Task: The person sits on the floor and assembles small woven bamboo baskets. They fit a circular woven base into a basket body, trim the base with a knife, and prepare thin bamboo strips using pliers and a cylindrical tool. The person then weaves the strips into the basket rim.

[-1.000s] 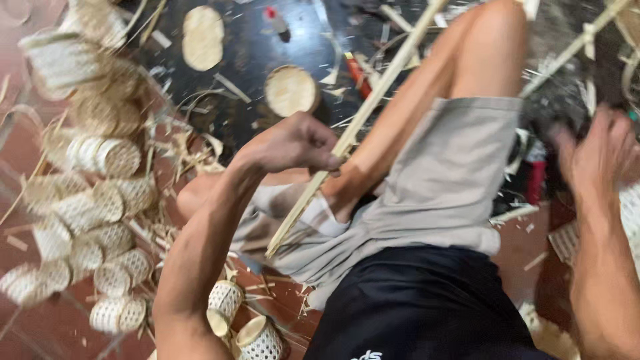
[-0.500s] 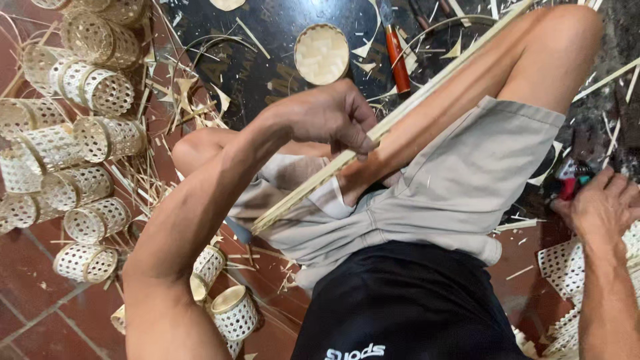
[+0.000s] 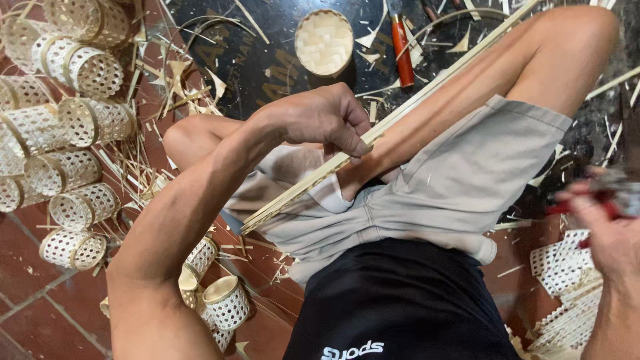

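- The left hand (image 3: 323, 120) is closed around a bundle of bamboo strips (image 3: 313, 183), thumb and fingers pinching it against the person's thigh.
- The bundle of bamboo strips is pale yellow, long, thin and flat. It runs on a diagonal from its lower end above the grey shorts (image 3: 453, 193), under the left hand, and up along the raised leg to the top edge of the view.
- At the lower end the strips fan slightly apart, so the separate edges show; higher up they lie tight together as one straight band.
- The right hand (image 3: 607, 233) is at the right edge of the view, blurred, and gripped around a red-handled tool (image 3: 587, 203); what kind of tool it is cannot be made out.
- The two hands are well apart, one on each side of the raised leg.
- Just below the right hand lie white woven lattice pieces (image 3: 567, 280).
- To the left, on the red tile floor (image 3: 40, 307), stands a cluster of small open-weave bamboo baskets (image 3: 80, 167), cylinder-shaped, some on their sides.
- Two more of the same cylinder shape (image 3: 223, 300) lie near the left elbow.
- Beyond the knees a round woven basket base (image 3: 324, 41) rests on a dark mat (image 3: 267, 60), with a red-handled knife (image 3: 402, 43) just beside it and bamboo shavings scattered about.
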The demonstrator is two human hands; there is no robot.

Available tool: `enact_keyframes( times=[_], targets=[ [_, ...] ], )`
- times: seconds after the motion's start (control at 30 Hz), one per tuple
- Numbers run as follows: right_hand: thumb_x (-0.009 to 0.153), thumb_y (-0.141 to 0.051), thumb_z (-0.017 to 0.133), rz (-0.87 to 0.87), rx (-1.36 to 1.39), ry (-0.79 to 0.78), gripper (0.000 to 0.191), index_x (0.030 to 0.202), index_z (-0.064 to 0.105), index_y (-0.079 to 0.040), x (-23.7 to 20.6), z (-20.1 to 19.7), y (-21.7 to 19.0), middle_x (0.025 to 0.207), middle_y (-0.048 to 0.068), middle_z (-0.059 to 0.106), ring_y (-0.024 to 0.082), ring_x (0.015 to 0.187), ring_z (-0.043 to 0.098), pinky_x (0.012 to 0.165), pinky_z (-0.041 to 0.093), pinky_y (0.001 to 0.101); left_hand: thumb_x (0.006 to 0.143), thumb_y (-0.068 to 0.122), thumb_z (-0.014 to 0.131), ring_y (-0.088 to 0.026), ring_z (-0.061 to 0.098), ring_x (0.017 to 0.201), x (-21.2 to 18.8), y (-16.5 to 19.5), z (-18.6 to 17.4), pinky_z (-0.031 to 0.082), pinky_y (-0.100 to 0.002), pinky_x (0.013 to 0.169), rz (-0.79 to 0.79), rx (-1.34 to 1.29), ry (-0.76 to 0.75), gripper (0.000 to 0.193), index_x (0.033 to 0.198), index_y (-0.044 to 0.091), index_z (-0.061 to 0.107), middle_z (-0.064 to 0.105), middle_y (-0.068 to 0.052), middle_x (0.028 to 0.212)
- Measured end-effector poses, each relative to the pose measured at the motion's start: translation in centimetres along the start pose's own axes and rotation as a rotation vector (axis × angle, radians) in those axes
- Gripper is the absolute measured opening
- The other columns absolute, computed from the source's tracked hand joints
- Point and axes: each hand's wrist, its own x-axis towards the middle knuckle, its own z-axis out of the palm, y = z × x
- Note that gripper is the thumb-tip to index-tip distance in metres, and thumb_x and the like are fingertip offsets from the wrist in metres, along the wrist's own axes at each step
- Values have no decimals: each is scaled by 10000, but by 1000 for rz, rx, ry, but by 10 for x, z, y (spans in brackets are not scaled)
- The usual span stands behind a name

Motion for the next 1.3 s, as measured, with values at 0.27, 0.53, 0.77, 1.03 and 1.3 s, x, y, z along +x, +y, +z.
enact_keyframes(
  times=[0.27,0.53,0.77,1.03,1.3],
  targets=[
    [893,-124,684,209,-56,-704,460,1336,624,-13,-20,118,-147,1128,120,708,215,1018,631,905,512,342,791,83,801,-96,715,565,-3,21,21,565,-239,497,-1,-83,-88,172,948,12,804,777,-57,735],
    [847,-183,709,-195,-460,-635,611,1401,507,-23,-16,173,-193,1174,138,630,256,996,653,873,521,359,773,34,817,-61,672,579,-4,-5,29,529,-214,508,-29,-186,-6,170,936,-11,810,765,-54,722],
    [853,-172,708,-278,-416,-758,660,1433,444,1,-9,177,-189,1259,160,588,269,1016,652,750,560,353,775,30,796,-57,638,533,-1,-21,28,492,-217,465,-46,-259,-42,186,960,15,811,760,-53,707],
    [856,-134,703,-173,-359,-634,412,1223,559,-13,-15,183,-150,709,49,626,179,593,604,563,505,335,797,36,806,-61,636,540,7,-31,30,471,-220,450,15,-235,-47,124,912,-9,809,753,-67,708],
    [773,-195,790,-373,-908,-370,612,1315,580,-4,-10,173,-172,901,150,617,306,784,610,689,493,425,842,45,785,-64,666,575,16,-52,28,547,-217,510,47,-368,10,88,909,-12,788,744,-47,727]
  ],
)
